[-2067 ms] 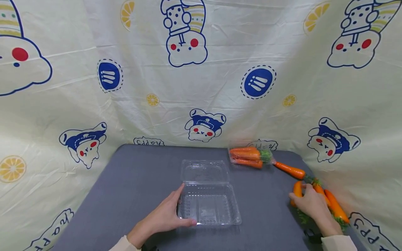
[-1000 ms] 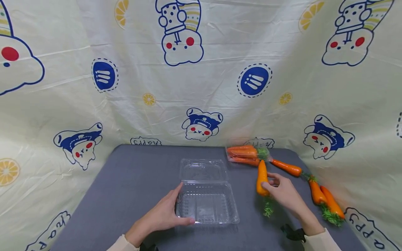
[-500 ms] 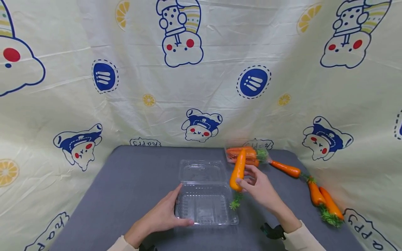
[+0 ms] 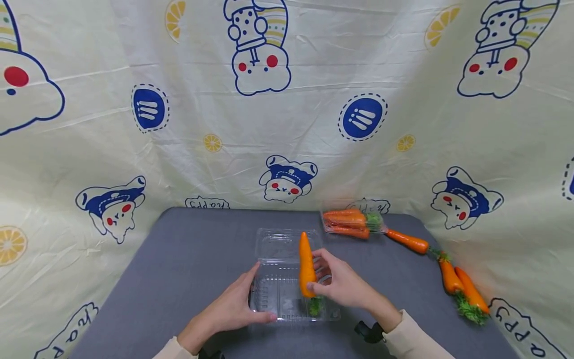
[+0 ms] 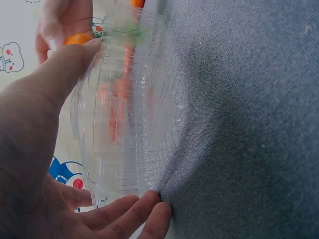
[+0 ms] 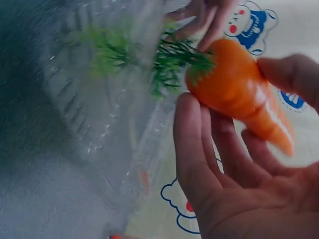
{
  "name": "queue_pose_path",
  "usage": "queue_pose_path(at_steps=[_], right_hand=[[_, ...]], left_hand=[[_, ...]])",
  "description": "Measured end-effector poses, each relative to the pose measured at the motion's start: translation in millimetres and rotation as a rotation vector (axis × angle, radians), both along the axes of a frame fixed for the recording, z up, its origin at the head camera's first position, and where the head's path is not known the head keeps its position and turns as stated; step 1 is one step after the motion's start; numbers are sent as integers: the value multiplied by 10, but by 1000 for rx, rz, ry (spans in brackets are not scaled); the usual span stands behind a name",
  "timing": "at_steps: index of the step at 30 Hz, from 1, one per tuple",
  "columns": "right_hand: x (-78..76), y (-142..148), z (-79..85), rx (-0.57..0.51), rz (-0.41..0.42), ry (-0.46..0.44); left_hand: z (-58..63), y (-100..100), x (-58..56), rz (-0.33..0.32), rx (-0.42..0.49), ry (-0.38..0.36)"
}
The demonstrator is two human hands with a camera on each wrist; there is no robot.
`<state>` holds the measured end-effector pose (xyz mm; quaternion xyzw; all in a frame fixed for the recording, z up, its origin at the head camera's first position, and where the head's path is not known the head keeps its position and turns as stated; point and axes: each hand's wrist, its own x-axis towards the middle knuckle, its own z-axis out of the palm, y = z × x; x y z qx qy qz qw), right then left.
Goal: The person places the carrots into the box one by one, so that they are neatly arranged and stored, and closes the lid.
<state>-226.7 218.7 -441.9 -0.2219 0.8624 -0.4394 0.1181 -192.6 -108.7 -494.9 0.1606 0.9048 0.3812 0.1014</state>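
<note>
My right hand (image 4: 343, 281) holds an orange carrot (image 4: 307, 267) with a green leafy top, thumb on one side and fingers on the other. The carrot is over the right half of a clear plastic clamshell box (image 4: 287, 304), its tip pointing away from me. In the right wrist view the carrot's green top (image 6: 174, 59) overlaps the box wall. My left hand (image 4: 233, 305) grips the box by its left side, thumb at the near rim and fingers along the left edge. The box's lid (image 4: 278, 244) lies folded back, away from me.
A clear pack of carrots (image 4: 345, 222) lies at the back right of the grey table (image 4: 202, 259). A single carrot (image 4: 408, 242) lies beside it. Two more carrots (image 4: 471, 289) with green tops lie near the right edge. A patterned cloth (image 4: 188, 114) hangs behind.
My right hand has picked a carrot from the group on the right and carried it left, over the box. My left hand has stayed on the box.
</note>
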Motion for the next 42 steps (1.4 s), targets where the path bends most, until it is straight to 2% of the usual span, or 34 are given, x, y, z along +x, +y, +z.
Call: queue_pose_path(at_steps=[9, 12, 17, 24, 31, 38, 42], right_hand=[[11, -81, -60, 201, 209, -47], [20, -89, -82, 214, 272, -51], [34, -108, -110, 217, 328, -70], [47, -107, -85, 234, 355, -73], [61, -85, -96, 255, 369, -46], [62, -52, -103, 242, 342, -31], [52, -18, -109, 229, 312, 13]], left_hand=[[13, -15, 15, 1, -14, -19], [15, -22, 8, 1, -9, -14], [19, -17, -4, -3, -3, -7], [28, -7, -7, -11, 2, 34], [9, -7, 4, -12, 6, 15], [0, -8, -5, -21, -12, -3], [1, -5, -12, -24, -8, -1]])
